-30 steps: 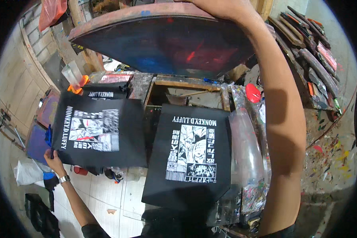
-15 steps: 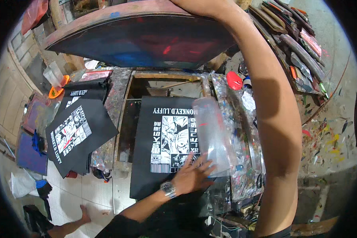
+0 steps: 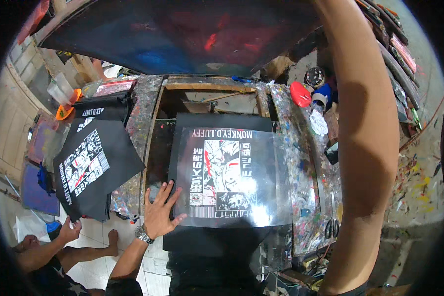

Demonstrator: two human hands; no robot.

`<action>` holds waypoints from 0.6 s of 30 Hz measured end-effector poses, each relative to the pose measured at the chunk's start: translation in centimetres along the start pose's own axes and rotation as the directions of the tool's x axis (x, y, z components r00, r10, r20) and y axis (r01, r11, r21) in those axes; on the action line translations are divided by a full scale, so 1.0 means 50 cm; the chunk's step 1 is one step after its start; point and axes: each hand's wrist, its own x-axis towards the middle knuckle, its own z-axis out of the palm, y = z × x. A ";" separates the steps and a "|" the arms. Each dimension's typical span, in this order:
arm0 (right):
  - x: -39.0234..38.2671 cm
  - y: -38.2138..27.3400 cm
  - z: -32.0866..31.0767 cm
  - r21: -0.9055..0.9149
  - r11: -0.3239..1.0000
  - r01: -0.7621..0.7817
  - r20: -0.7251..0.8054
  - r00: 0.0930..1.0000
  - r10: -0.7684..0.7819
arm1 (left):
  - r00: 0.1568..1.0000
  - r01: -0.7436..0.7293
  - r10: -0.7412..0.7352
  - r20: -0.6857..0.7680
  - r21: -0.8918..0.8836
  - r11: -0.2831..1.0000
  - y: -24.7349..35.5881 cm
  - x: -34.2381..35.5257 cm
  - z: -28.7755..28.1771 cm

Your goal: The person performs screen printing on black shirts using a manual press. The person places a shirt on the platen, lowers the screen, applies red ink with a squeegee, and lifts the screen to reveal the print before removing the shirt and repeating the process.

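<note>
Well — left hand (image 3: pixel 159 217) at film edge (image 3: pixel 183 170)

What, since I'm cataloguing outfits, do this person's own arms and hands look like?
The left hand wears no glove; a silver metal-banded watch circles its wrist. The right arm is largely bare, its hand out of view. Black sleeves show on both arms at the lower edge.
</note>
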 end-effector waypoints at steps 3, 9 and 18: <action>0.024 0.013 0.006 -0.016 0.998 0.052 -0.018 0.998 -0.053 | 1.000 0.002 -0.002 0.007 0.024 1.000 0.006 0.012 0.000; 0.037 0.031 0.010 0.005 0.997 0.079 0.002 0.997 -0.079 | 0.999 -0.024 0.025 -0.021 0.058 0.998 -0.004 0.020 0.016; 0.006 0.004 -0.016 -0.007 1.000 0.020 0.001 1.000 -0.020 | 1.000 -0.018 0.018 0.013 0.039 0.999 -0.007 0.012 0.007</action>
